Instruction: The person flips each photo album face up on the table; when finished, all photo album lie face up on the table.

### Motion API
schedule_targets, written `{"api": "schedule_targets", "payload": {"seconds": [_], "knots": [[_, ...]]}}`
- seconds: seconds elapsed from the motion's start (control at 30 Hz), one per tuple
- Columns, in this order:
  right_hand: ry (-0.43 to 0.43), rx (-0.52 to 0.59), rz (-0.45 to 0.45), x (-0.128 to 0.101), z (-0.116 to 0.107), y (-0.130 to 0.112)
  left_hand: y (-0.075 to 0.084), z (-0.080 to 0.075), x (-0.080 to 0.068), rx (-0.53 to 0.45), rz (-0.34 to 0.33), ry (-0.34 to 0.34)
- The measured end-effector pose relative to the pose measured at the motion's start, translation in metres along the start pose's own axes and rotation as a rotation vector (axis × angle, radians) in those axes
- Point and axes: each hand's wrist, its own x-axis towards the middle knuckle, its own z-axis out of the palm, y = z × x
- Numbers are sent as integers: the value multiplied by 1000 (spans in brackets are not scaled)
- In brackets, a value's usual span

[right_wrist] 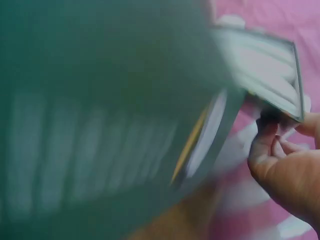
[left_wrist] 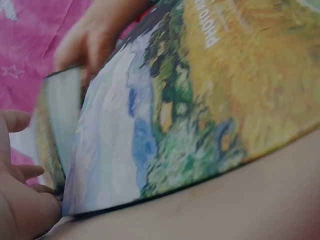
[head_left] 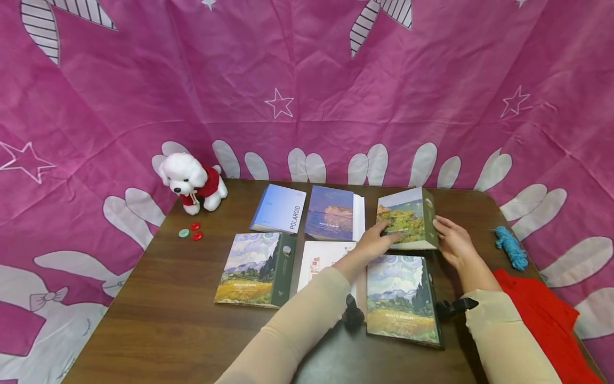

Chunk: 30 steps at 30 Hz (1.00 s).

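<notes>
Tabletop (head_left: 158, 314), dark wood, left to right: white plush dog (head_left: 193, 181) in a red top at the far left corner; three buttons (head_left: 191, 231), two red and one green, just in front of it; blue album (head_left: 279, 208) with "POLAROID" on its spine; wheat-field album (head_left: 256, 269) marked "PHOTO ALBUM" toward the near edge; seascape album (head_left: 332, 213), same wording; white sheet (head_left: 322, 258), print too small to read; left hand (head_left: 376, 242), fingers laid across the cover of the landscape album (head_left: 408, 218), which sits tilted near the far edge, one side lifted; second wheat-field album (head_left: 402, 298) near the front edge, "PHOTO ALBUM"; right hand (head_left: 453, 241) holding the landscape album's spine side, fingers curled on its edge; teal yarn (head_left: 510, 247) and red cloth (head_left: 542, 306) at the right edge. Risk, judged: the raised album could slip from the two-sided hold and drop onto the album below it, or its loose pages could splay
</notes>
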Motion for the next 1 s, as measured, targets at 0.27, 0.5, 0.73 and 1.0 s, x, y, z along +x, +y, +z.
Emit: {"api": "schedule_targets", "payload": {"seconds": [0.27, 0.5, 0.73, 1.0], "knots": [[-25, -84, -62, -5, 37, -16, 4, 8, 1, -80, 24, -34], [-58, -262, -129, -11, 55, -14, 19, -2, -1, -225, 147, 35], [-105, -501, -59, -2, 59, -1, 25, -26, -3, -219, 321, 94], [-162, -674, 132, 13, 66, 15, 15, -43, -1, -87, 294, 138]]}}
